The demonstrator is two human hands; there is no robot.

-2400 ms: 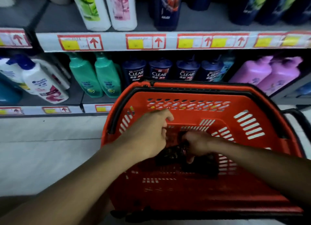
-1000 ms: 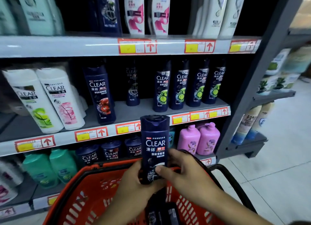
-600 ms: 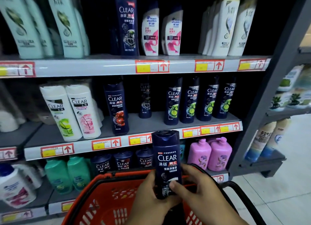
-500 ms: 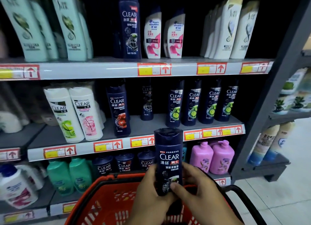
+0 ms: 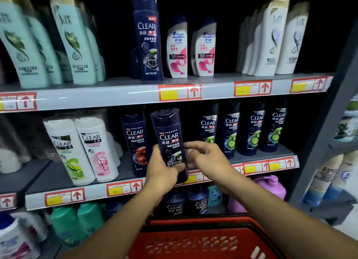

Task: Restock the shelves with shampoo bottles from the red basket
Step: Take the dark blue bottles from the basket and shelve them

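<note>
A dark blue CLEAR shampoo bottle (image 5: 170, 138) stands upright in the air in front of the middle shelf (image 5: 193, 178). My left hand (image 5: 161, 171) grips its lower part from the left, thumb across the front. My right hand (image 5: 208, 156) is at the bottle's right side with curled fingers touching it. The bottle is level with a gap between a red-label CLEAR bottle (image 5: 135, 142) and several green-label CLEAR bottles (image 5: 230, 130). The red basket (image 5: 195, 239) is below my arms; its inside is out of view.
White CLEAR bottles (image 5: 81, 148) stand left on the middle shelf. The top shelf (image 5: 116, 96) carries mint, dark blue and white bottles. The bottom shelf holds green, dark and pink bottles (image 5: 271, 185). A grey upright (image 5: 329, 134) and a side rack are at the right.
Both hands lifted the bottle out of the basket and carried it up and forward to the middle shelf's height. The view has moved closer to the shelves.
</note>
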